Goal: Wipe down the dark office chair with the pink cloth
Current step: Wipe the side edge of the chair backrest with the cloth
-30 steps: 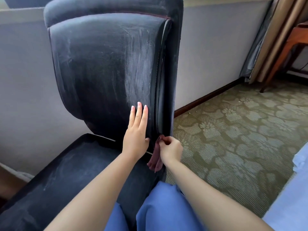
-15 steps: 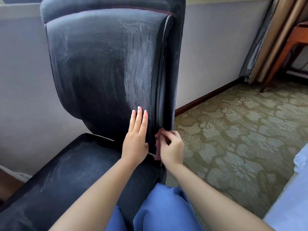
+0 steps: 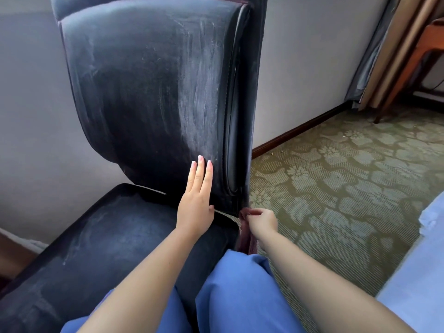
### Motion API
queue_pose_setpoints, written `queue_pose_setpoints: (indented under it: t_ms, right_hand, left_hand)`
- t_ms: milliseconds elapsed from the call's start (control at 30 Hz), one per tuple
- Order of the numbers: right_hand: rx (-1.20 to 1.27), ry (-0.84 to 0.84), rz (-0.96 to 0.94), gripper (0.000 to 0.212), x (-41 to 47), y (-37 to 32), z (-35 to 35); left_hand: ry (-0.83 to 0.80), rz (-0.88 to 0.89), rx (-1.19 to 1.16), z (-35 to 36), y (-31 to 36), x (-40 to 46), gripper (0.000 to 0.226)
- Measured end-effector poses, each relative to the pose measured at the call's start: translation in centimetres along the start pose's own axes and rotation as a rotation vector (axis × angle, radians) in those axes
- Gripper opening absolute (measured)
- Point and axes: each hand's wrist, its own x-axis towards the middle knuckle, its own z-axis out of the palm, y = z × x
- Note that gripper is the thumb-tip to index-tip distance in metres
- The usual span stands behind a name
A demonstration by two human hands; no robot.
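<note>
The dark office chair [image 3: 149, 92] fills the left and middle of the view, its upright backrest streaked with pale dust and its seat [image 3: 101, 236] below. My left hand [image 3: 195, 203] lies flat with straight fingers against the lower right of the backrest. My right hand [image 3: 262, 221] pinches the dark pink cloth [image 3: 245, 234] at the backrest's lower right edge, where it meets the seat. The cloth hangs down beside the seat corner, partly hidden behind my wrist.
A grey wall [image 3: 307, 68] stands right behind the chair, with a dark baseboard [image 3: 300, 131]. Patterned green carpet [image 3: 336, 188] spreads to the right. Curtains [image 3: 389, 56] and a wooden furniture leg [image 3: 403, 75] are at the far right. My blue-clad knees [image 3: 235, 296] are against the seat's front.
My right hand slid down the backrest's right edge with the cloth, from beside my left hand to the seat corner. The left hand stayed flat on the backrest.
</note>
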Motion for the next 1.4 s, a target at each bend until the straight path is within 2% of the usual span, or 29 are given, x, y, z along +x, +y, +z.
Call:
queue_pose_setpoints:
  t_ms: [33,100,167,267,400,600,867,1000,1100,1200,1267,1400]
  right_hand:
    - [0.088,0.0,0.057,0.015,0.0,0.0,0.0]
    - [0.243,0.014,0.042,0.016,0.1,-0.3,0.1]
    - [0.268,0.081,-0.149,0.019,0.1,-1.2,0.7]
    - [0.045,0.231,-0.524,0.019,0.3,-2.4,1.9]
    - [-0.253,0.267,-0.711,0.017,2.2,-1.0,3.3]
    - [-0.359,0.176,-0.482,0.019,4.6,1.7,4.9]
    - [-0.286,0.072,-0.27,0.02,7.4,2.1,7.2]
    - [-0.229,-0.009,0.013,0.014,9.5,0.8,7.1]
    - [0.0,0.001,0.285,0.021,10.5,0.8,6.8]
    - [0.322,0.005,0.394,0.006,9.5,0.0,6.4]
    - [0.484,0.004,0.423,0.014,8.9,-0.7,6.0]
    - [0.727,-0.032,0.346,0.013,6.1,-3.5,5.7]
  left_hand:
    - [-0.002,-0.006,-0.006,0.2,0.0,-0.1,0.117]
    - [0.005,-0.007,-0.009,0.5,-0.1,-0.1,0.117]
    - [0.023,0.0,-0.015,0.8,-0.3,-0.1,0.122]
    - [0.055,0.0,-0.022,1.3,-0.6,0.0,0.123]
    - [0.084,0.032,0.007,2.0,-1.3,0.2,0.119]
    - [0.109,-0.005,0.008,3.5,-1.8,0.8,0.121]
    - [0.185,0.001,-0.017,5.4,-3.8,2.0,0.116]
    - [0.186,0.003,0.012,5.7,-4.4,2.6,0.114]
    - [0.205,0.01,0.018,5.6,-4.5,2.6,0.11]
    - [0.217,0.034,0.021,5.6,-4.6,2.5,0.108]
    - [0.21,0.021,0.035,5.4,-4.2,2.4,0.106]
    - [0.159,-0.014,0.008,4.7,-3.7,1.9,0.109]
